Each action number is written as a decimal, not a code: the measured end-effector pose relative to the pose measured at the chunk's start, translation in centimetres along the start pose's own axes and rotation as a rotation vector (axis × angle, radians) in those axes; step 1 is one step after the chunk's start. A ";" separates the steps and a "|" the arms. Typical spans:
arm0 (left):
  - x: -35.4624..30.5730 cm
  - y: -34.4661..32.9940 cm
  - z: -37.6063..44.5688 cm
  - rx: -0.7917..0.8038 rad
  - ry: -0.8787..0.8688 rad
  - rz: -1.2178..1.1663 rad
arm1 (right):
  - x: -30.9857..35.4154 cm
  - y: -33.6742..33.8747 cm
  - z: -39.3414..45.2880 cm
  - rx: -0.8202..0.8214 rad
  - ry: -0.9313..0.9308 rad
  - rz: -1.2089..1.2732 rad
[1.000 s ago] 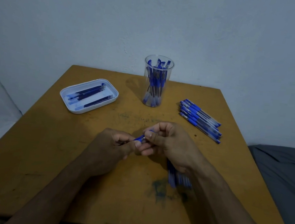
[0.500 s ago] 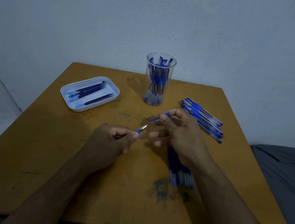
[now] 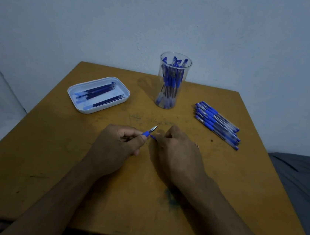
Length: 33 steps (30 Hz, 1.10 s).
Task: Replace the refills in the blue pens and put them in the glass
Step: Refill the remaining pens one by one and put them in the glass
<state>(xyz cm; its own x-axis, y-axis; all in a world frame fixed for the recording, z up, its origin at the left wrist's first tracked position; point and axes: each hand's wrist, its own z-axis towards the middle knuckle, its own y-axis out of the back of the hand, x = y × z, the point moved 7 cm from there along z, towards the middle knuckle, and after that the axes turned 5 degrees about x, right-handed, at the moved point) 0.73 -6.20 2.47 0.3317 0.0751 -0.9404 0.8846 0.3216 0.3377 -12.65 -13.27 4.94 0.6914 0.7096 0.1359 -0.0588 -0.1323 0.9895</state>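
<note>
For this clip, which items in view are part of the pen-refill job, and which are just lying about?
Part of the job:
- pen held in left hand
- right hand
- glass holding pens
- white tray of refills
- pile of pens

Just there:
- table
- grey cloth at the right

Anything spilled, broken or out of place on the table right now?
Only the table itself: a blue-green ink-like smear near the front edge and faint scribbles at the centre. The glass stands upright, the tray holds its refills, and the loose pens lie bundled at right.
</note>
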 end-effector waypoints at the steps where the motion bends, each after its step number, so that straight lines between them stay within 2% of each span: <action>1: 0.0 0.0 -0.1 0.003 0.002 0.007 | 0.1 -0.2 0.0 0.016 0.005 -0.014; 6: -0.1 0.2 -0.3 0.002 0.007 0.003 | 0.0 0.2 -0.1 0.038 -0.002 0.008; 9: -0.6 0.1 -0.6 0.018 -0.035 0.021 | -1.2 1.5 0.0 -0.059 -0.024 0.138; 10: -0.9 0.1 -0.6 0.024 -0.061 0.030 | -2.0 2.0 0.0 -0.130 -0.044 0.257; 12: -1.2 0.0 -0.7 0.035 -0.097 0.049 | -3.7 2.1 0.0 -0.189 -0.118 0.667; 13: -1.3 -0.1 -0.7 0.040 -0.106 0.053 | -4.2 1.6 0.0 -0.160 -0.151 0.868; 15: -1.3 -0.3 -0.7 0.050 -0.127 0.062 | -4.1 0.9 -0.1 -0.086 -0.181 1.035; 27: -1.0 -0.8 -0.6 0.070 -0.177 0.131 | -3.5 0.7 0.1 0.005 -0.068 0.974; 33: -1.1 -0.9 -0.5 0.083 -0.183 0.089 | -3.2 0.6 0.0 0.102 -0.009 1.154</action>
<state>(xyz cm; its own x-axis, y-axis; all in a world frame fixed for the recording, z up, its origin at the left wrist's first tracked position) -0.65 -6.11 3.18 0.4564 -0.0750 -0.8866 0.8709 0.2416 0.4279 -14.91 -15.64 5.11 0.2699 0.1260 0.9546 -0.5997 -0.7536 0.2690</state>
